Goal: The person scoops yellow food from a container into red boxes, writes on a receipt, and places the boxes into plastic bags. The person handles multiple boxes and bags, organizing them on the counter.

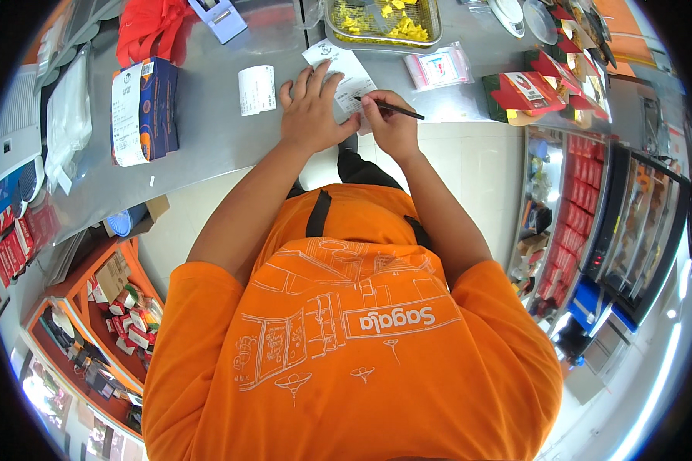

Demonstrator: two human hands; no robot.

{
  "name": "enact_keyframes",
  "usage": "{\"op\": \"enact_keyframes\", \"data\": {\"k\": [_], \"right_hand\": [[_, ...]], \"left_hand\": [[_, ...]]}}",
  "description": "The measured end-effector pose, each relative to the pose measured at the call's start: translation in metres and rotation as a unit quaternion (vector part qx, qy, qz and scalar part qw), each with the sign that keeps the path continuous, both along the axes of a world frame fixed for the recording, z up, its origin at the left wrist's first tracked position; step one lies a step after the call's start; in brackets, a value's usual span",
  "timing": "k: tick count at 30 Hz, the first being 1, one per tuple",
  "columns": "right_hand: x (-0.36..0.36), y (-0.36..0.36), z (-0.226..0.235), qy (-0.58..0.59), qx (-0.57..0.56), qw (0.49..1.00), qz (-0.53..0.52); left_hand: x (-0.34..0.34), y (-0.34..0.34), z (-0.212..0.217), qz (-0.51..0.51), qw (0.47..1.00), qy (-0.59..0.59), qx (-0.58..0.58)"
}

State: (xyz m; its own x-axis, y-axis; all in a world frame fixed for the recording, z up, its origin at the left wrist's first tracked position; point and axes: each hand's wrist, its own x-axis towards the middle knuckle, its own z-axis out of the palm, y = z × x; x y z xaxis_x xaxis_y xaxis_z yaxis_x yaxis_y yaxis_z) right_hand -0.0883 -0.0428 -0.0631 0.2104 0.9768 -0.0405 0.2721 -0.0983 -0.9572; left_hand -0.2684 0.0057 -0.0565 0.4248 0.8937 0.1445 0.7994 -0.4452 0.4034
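Observation:
A long white paper receipt (349, 71) lies at the front edge of the metal counter. Flat across its left side rests my left hand (313, 106), fingers spread. My right hand (391, 124) grips a thin black pen (404, 112), whose tip points left at the receipt's lower part. A second, shorter receipt (257, 90) lies just left of my left hand. Further left stands a dark blue and orange box (164, 107) with a printed slip on it. To the right of my right hand is a clear plastic packet (439, 67) with pink edges.
A metal basket (437, 31) with yellow pieces sits behind the receipt. Red cartons (532, 91) stand at the counter's right end. Red bags (151, 31) and a pale blue dispenser (221, 21) are at back left. A glass-fronted cabinet (640, 230) is on the right.

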Motion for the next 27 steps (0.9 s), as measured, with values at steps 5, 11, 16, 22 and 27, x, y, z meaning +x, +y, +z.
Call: {"op": "enact_keyframes", "data": {"k": [5,11,16,22,27], "right_hand": [[-0.006,0.001,-0.002,-0.078,0.030,0.996,-0.032],[0.003,0.003,0.003,-0.066,0.007,0.993,-0.099],[-0.006,-0.010,0.021,-0.089,-0.014,0.995,-0.032],[0.000,-0.006,0.007,-0.080,-0.011,0.995,-0.052],[-0.004,-0.009,0.010,-0.079,-0.021,0.996,-0.026]], "left_hand": [[-0.001,-0.002,-0.001,0.002,1.000,0.000,0.004],[-0.001,-0.002,0.002,-0.001,1.000,0.006,-0.001],[0.001,-0.002,0.002,-0.004,1.000,0.005,-0.003],[0.003,0.000,0.000,-0.003,1.000,0.004,-0.011],[0.003,0.000,-0.006,-0.003,1.000,0.001,-0.008]]}}
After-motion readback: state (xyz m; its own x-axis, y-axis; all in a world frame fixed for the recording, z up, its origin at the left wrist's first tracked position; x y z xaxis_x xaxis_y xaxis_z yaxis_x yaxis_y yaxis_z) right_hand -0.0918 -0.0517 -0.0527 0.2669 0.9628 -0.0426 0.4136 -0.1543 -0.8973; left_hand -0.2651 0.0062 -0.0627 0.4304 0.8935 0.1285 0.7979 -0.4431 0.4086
